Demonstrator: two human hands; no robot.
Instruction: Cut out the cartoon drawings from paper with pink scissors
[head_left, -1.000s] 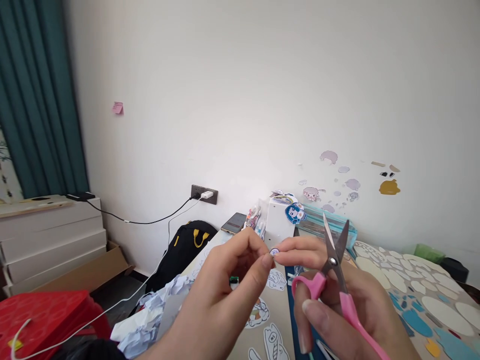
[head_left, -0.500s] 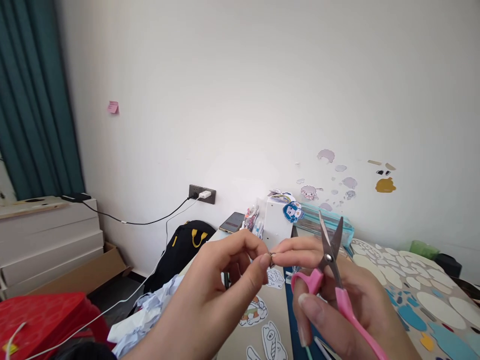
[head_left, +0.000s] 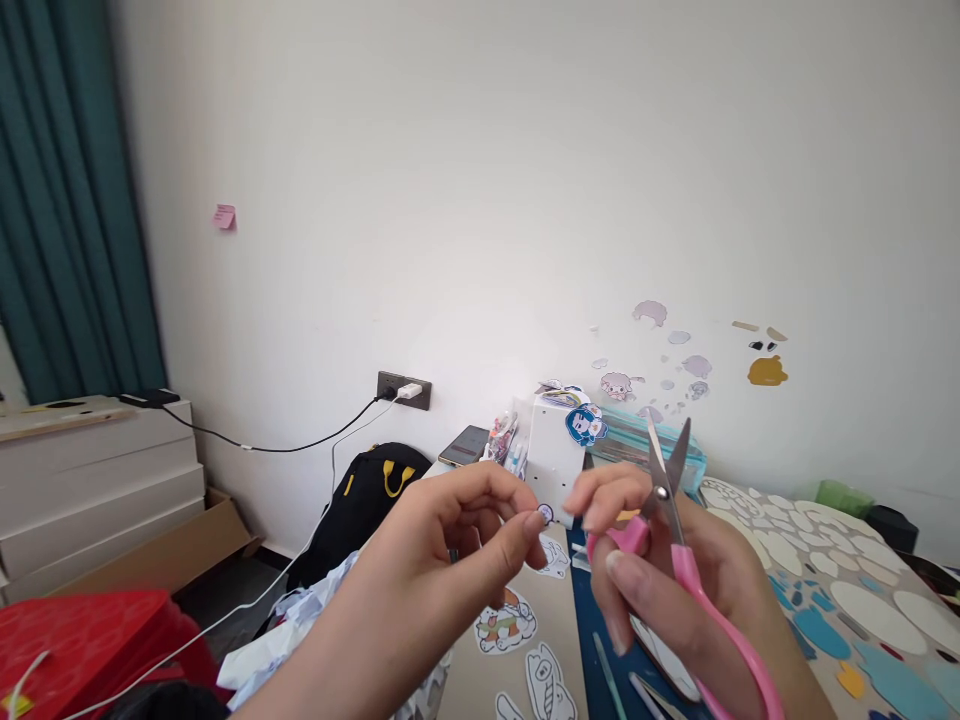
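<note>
Between the thumb and index finger of my left hand (head_left: 465,560) is a tiny round paper cutout (head_left: 545,514) with a dark outline. My right hand (head_left: 675,580) holds pink-handled scissors (head_left: 660,494), their blades spread and pointing up, with the handle loops around the thumb side and fingers. Its index and middle fingers are bent just right of the cutout, apart from it. Below the hands, a coloured cartoon cutout (head_left: 507,622) and a black-and-white one (head_left: 550,682) lie on a beige board (head_left: 469,690).
A blue mat (head_left: 592,600) carries a thin teal tool (head_left: 609,675). On the right, a table holds white and blue cut pieces (head_left: 829,635). Behind stand a phone (head_left: 465,446), a white box (head_left: 556,465) and a teal clear case (head_left: 622,440). Crumpled paper (head_left: 292,625) is at left.
My right hand's fingers have drawn back to the right from the small cutout and curled, and the scissors shifted slightly right. My left hand keeps its pinch, with the cutout now showing its round face.
</note>
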